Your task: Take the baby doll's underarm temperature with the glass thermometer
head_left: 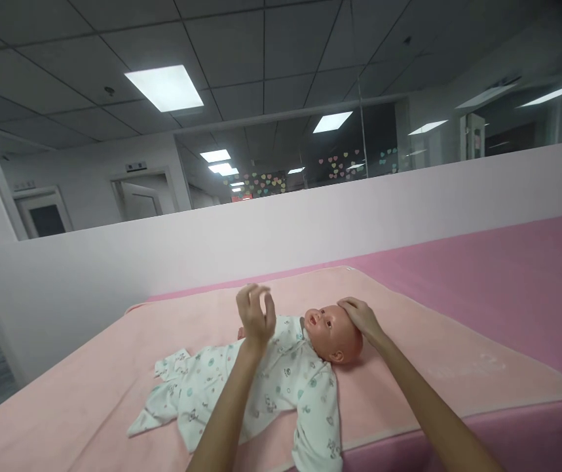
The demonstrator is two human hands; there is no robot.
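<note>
The doll (pixel 285 377) is lying on the peach blanket (pixel 418 373), one sleeve (pixel 319 416) extending to the blanket's near edge. The right hand (pixel 362 318) is resting on the doll's head (pixel 333 335), ungrasped. The left hand (pixel 256 311) is hovering above the torso, fingers bent, gripping nothing visible.

Slim, bare forearms (pixel 234 406) taper to narrow wrists (pixel 378 337) and slender bare fingers (pixel 354 304).

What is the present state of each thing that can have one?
Bald plastic baby doll: lying face up
White printed cloth suit: worn by doll
Peach-pink cloth blanket: spread out
Left hand: raised, fingers bent
Right hand: resting on doll's head
Rectangular white ceiling light: lit
</note>
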